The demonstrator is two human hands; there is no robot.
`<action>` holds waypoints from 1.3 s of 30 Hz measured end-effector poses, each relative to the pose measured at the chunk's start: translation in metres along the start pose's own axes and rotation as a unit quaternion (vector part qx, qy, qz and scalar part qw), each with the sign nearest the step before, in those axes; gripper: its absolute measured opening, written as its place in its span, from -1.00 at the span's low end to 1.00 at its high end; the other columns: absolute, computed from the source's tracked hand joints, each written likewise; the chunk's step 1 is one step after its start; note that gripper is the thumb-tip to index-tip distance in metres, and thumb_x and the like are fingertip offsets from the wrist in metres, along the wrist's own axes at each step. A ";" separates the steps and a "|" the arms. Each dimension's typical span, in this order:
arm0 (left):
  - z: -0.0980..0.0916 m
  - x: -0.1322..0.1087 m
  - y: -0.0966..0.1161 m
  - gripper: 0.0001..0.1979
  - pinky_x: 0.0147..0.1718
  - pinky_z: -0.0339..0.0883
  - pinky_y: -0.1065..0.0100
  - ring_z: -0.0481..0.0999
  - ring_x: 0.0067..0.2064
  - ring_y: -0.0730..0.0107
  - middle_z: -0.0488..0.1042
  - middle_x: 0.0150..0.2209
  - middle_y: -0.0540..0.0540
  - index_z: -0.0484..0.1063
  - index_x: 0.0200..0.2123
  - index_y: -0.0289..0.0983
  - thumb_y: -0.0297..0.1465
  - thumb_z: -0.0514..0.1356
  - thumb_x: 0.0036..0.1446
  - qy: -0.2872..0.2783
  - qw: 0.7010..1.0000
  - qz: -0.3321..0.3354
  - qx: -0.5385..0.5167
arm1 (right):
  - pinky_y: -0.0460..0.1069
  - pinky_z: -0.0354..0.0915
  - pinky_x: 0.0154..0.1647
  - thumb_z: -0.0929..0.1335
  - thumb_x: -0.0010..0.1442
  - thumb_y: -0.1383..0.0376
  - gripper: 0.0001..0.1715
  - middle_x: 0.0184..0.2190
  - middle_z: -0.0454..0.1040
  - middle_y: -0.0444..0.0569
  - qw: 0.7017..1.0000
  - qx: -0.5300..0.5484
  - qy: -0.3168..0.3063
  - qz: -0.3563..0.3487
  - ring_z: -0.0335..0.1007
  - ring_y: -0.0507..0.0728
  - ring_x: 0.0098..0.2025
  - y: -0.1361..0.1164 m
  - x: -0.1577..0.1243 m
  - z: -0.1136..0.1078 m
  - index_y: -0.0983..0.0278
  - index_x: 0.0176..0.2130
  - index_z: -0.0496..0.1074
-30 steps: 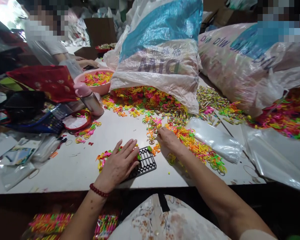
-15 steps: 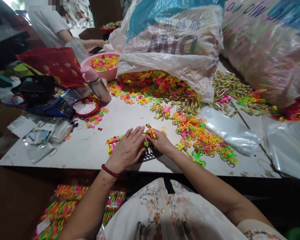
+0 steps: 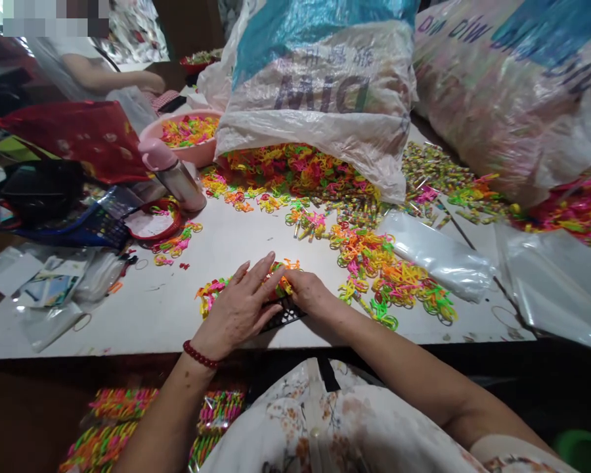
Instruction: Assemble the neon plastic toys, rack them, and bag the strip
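My left hand lies palm down with fingers stretched out over a black lattice tray near the table's front edge. Bright small plastic pieces with ring shapes stand in a row along the tray, partly under that hand. Close beside it, my right hand has its fingers pinched on a small orange-yellow plastic piece at the tray's right part. The fingertips hide much of this piece. A loose heap of similar plastic pieces spreads just right of my right hand.
Behind the hands, a big woven sack spills plastic pieces onto the white table. Clear plastic bags lie right. A pink-lidded bottle, pink basin and blue basket stand left. Another person's arm is beyond.
My right hand has lowered the small plastic piece toward the tray, nearer my left hand. The view has shifted slightly. The other person's arm has drawn back.
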State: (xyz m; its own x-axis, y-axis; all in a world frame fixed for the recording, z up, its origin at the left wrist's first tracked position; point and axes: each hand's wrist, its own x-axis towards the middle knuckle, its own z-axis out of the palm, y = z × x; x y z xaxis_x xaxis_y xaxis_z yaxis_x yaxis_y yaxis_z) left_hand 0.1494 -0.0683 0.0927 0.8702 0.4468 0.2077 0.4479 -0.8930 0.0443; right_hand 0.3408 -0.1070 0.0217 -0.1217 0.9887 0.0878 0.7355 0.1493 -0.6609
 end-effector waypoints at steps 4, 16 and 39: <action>0.002 0.006 0.003 -0.44 0.29 -0.07 -0.13 0.05 0.38 0.04 0.06 0.38 -0.13 0.12 0.31 -0.13 -0.18 0.07 0.28 -0.017 0.999 0.016 0.028 | -0.05 0.27 -0.21 0.31 0.11 0.46 -0.69 -0.21 0.56 0.03 1.000 -0.013 -0.014 0.020 0.43 0.14 -0.24 -0.003 0.005 0.004 0.31 -0.12 0.46; 0.005 0.006 0.004 -0.57 0.25 -0.02 -0.13 0.09 0.36 0.03 0.15 0.34 -0.14 0.32 0.16 -0.19 -0.23 0.11 0.25 -0.009 0.998 -0.042 0.051 | -0.02 0.30 -0.10 0.32 0.27 0.36 -0.80 -0.23 0.55 0.06 0.989 -0.071 0.090 0.096 0.46 0.11 -0.18 0.027 -0.050 -0.079 0.33 -0.14 0.52; 0.004 0.006 0.001 -0.59 0.24 0.06 -0.09 0.21 0.31 0.07 0.33 0.24 -0.12 0.38 0.12 -0.16 -0.19 0.10 0.25 0.037 0.998 -0.045 0.034 | -0.02 0.29 -0.14 0.24 0.35 0.16 -0.66 -0.14 0.54 0.13 0.970 -0.220 0.021 0.104 0.47 0.16 -0.12 0.012 0.067 -0.049 0.26 0.04 0.34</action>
State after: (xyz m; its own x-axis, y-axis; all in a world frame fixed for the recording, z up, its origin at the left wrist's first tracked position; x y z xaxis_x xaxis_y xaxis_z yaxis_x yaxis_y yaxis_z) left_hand 0.1560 -0.0657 0.0904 0.8088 0.5180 0.2784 0.5393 -0.8421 0.0000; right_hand 0.3745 -0.0386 0.0560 0.0801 0.9965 0.0239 0.9557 -0.0700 -0.2857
